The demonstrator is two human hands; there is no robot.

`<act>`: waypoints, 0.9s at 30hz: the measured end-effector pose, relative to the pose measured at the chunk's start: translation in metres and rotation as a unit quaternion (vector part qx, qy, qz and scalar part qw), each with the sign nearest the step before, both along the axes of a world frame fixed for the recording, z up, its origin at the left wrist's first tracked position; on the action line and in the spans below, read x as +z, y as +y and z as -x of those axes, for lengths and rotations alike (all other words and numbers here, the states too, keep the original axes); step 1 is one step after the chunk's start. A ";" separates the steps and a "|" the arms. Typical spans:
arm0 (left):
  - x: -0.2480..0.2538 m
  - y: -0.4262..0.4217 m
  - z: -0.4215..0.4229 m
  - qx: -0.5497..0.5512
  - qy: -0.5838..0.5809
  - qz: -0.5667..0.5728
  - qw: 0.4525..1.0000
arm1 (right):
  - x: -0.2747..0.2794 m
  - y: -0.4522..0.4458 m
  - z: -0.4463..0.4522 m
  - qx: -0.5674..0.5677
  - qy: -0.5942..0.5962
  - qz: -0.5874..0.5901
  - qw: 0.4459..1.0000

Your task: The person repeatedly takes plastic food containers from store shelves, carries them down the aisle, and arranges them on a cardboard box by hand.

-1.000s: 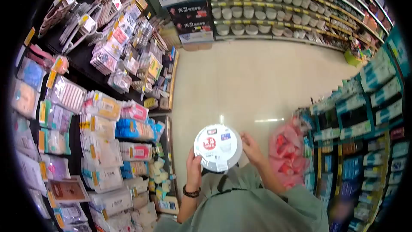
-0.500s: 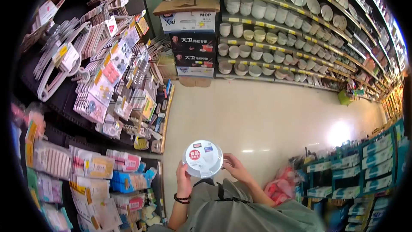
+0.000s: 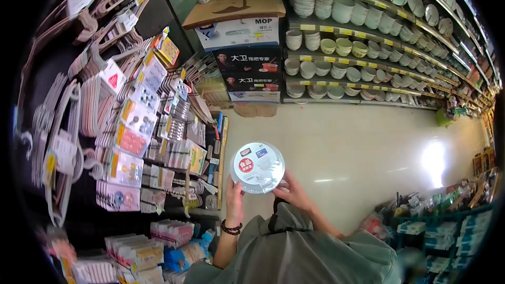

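A round, pale container (image 3: 258, 168) with a white label, red circle and small blue patch is held up in front of the green-grey clothing. My left hand (image 3: 234, 194) grips its lower left edge, thumb near the rim, and a dark beaded bracelet circles that wrist. At the lower right edge, my right hand (image 3: 291, 191) has its fingers curled against the container, partly hidden beneath it.
Racks of hangers (image 3: 97, 100) and small packaged goods (image 3: 131, 142) stand on the left. Stacked mop boxes (image 3: 247, 60) are at the back, beside shelves of bowls (image 3: 343, 47). Teal racks (image 3: 436, 234) are at lower right, near a pale floor (image 3: 336, 142).
The view has swung toward the back shelves and hangers. My right hand has closed in on the container's lower right edge, where it was apart from it half a second ago.
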State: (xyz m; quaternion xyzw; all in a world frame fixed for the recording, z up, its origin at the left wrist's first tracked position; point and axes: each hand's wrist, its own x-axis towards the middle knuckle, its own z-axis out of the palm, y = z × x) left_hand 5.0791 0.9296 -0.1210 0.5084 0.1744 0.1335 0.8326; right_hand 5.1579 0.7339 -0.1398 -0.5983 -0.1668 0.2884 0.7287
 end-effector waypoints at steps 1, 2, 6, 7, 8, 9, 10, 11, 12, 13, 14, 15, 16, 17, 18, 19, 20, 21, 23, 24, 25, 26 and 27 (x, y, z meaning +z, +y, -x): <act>-0.006 0.009 -0.022 -0.011 -0.006 -0.037 0.999 | -0.008 0.008 -0.025 0.000 -0.010 0.002 1.000; -0.010 0.018 -0.043 -0.023 -0.011 -0.073 0.997 | -0.018 0.015 -0.050 0.000 -0.021 0.003 1.000; 0.006 0.061 -0.138 -0.072 -0.052 -0.187 0.978 | -0.014 0.054 -0.150 0.005 -0.022 -0.012 1.000; 0.008 0.071 -0.163 -0.077 -0.064 -0.222 0.970 | -0.010 0.062 -0.178 0.013 -0.030 -0.017 0.999; 0.007 0.087 -0.184 -0.097 -0.057 -0.227 0.967 | -0.007 0.071 -0.206 0.018 -0.045 -0.023 0.999; 0.010 0.094 -0.205 -0.070 -0.067 -0.249 0.964 | -0.001 0.083 -0.231 0.024 -0.059 -0.027 0.998; 0.015 0.100 -0.227 -0.042 -0.076 -0.269 0.959 | 0.004 0.094 -0.254 0.032 -0.071 -0.030 0.996; 0.022 0.105 -0.249 -0.011 -0.083 -0.289 0.954 | 0.009 0.104 -0.274 0.033 -0.085 -0.019 0.996; 0.036 0.106 -0.270 0.011 -0.085 -0.291 0.953 | 0.014 0.113 -0.294 0.034 -0.101 -0.010 0.994; 0.041 0.111 -0.287 0.032 -0.085 -0.301 0.949 | 0.023 0.124 -0.314 0.033 -0.119 -0.002 0.992; 0.041 0.119 -0.305 0.037 -0.088 -0.320 0.943 | 0.034 0.132 -0.331 0.034 -0.109 0.013 0.993; 0.041 0.129 -0.322 0.040 -0.091 -0.338 0.936 | 0.040 0.139 -0.345 0.030 -0.111 0.022 0.993; 0.039 0.139 -0.339 0.044 -0.092 -0.352 0.930 | 0.044 0.147 -0.360 0.024 -0.112 0.032 0.993; 0.037 0.151 -0.357 0.048 -0.093 -0.368 0.924 | 0.048 0.155 -0.375 0.018 -0.113 0.042 0.993; 0.038 0.160 -0.376 0.051 -0.095 -0.383 0.917 | 0.051 0.164 -0.390 0.007 -0.126 0.040 0.991; 0.040 0.170 -0.394 0.058 -0.099 -0.379 0.918 | 0.055 0.175 -0.407 -0.003 -0.139 0.037 0.990; 0.043 0.180 -0.412 0.064 -0.102 -0.375 0.919 | 0.057 0.186 -0.424 -0.013 -0.151 0.034 0.988; 0.047 0.190 -0.430 0.071 -0.106 -0.370 0.920 | 0.058 0.198 -0.441 -0.014 -0.160 0.023 0.987; 0.046 0.219 -0.474 0.101 -0.134 -0.353 0.920 | 0.061 0.225 -0.480 -0.017 -0.177 0.001 0.984; 0.047 0.236 -0.495 0.119 -0.141 -0.378 0.907 | 0.073 0.240 -0.497 -0.019 -0.186 -0.023 0.982; 0.048 0.252 -0.516 0.138 -0.147 -0.401 0.894 | 0.078 0.254 -0.517 -0.023 -0.219 -0.020 0.975; 0.046 0.269 -0.541 0.159 -0.162 -0.385 0.895 | 0.084 0.271 -0.539 -0.028 -0.252 -0.017 0.967; 0.052 0.287 -0.564 0.162 -0.171 -0.380 0.895 | 0.089 0.287 -0.560 -0.032 -0.286 -0.014 0.958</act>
